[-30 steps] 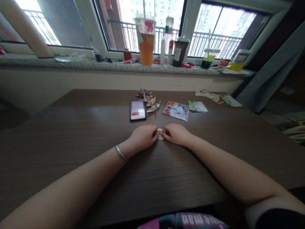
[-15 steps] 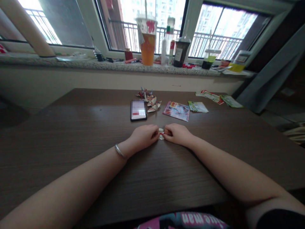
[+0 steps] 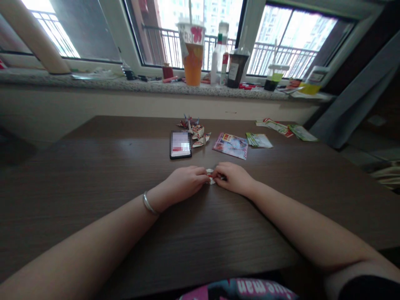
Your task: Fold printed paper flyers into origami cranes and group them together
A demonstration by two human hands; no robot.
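Observation:
A small folded piece of paper (image 3: 210, 180), whitish with red print, lies between my hands on the brown table (image 3: 200, 233). My left hand (image 3: 190, 182) pinches its left side, fingers pressed together. On the right side, the bent fingers of my right hand (image 3: 233, 177) close on the paper's edge. The fingers cover much of the paper, so its exact shape is hidden. Beyond the left hand lies a phone (image 3: 180, 145) with a blurred screen. Behind and right of the phone sits a cluster of folded paper pieces (image 3: 197, 132).
A colourful booklet (image 3: 231, 146) and a stack of paper packets (image 3: 259, 140) lie beyond my right hand. More packets (image 3: 279, 126) are at the far right. The windowsill (image 3: 140, 85) carries a tall orange drink cup (image 3: 193, 62), a dark cup (image 3: 237, 68) and bottles.
My left hand's fingers have straightened out from a curled grip, and its wrist has shifted slightly left. My right hand's fingers have moved a little over the paper.

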